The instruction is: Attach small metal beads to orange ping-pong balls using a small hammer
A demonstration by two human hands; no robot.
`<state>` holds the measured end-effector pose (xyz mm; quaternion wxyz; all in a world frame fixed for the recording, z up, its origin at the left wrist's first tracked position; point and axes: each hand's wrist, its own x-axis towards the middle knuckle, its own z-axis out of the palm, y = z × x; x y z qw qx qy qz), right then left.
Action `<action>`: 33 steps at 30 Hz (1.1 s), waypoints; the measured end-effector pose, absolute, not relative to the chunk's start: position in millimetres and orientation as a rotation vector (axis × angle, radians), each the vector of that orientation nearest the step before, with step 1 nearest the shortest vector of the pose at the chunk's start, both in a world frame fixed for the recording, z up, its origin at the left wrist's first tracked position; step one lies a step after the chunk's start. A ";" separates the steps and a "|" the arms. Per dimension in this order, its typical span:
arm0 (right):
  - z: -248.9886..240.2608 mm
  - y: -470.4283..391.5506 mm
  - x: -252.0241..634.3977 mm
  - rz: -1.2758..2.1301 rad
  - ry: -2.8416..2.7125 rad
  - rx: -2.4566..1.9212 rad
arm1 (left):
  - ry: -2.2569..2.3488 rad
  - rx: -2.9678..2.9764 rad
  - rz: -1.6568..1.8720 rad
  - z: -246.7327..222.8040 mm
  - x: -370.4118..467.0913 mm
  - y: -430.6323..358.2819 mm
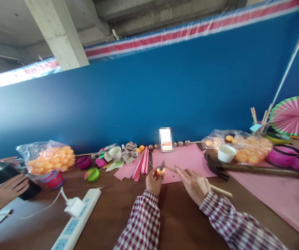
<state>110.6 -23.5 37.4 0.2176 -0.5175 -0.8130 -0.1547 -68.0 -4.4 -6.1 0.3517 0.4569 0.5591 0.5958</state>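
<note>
My left hand (154, 181) is closed around a small orange ball (160, 171) near the front edge of a pink paper sheet (188, 158). A dark pointed piece (162, 164) stands up at the ball; whether it is joined to it cannot be made out. In my right hand (195, 183) is a thin wooden stick (221, 191), its far end pointing left toward the ball and its back end showing beyond my wrist.
At left lie a white power strip (80, 222), a bag of orange balls (51, 160) and another person's hand on a black cylinder (2, 177). A hammer (264, 171), paper cup (226, 153) and second bag of balls (253, 149) are at right.
</note>
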 end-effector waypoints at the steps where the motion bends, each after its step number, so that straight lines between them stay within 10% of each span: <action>1: 37.1 -23.2 110.7 -0.429 -2.231 -1.440 | 1.442 1.180 1.549 -6.0 -67.7 -4.5; 33: 33.3 -19.2 112.0 -0.405 -2.225 -1.420 | 1.445 1.198 1.581 -5.7 -64.4 -7.4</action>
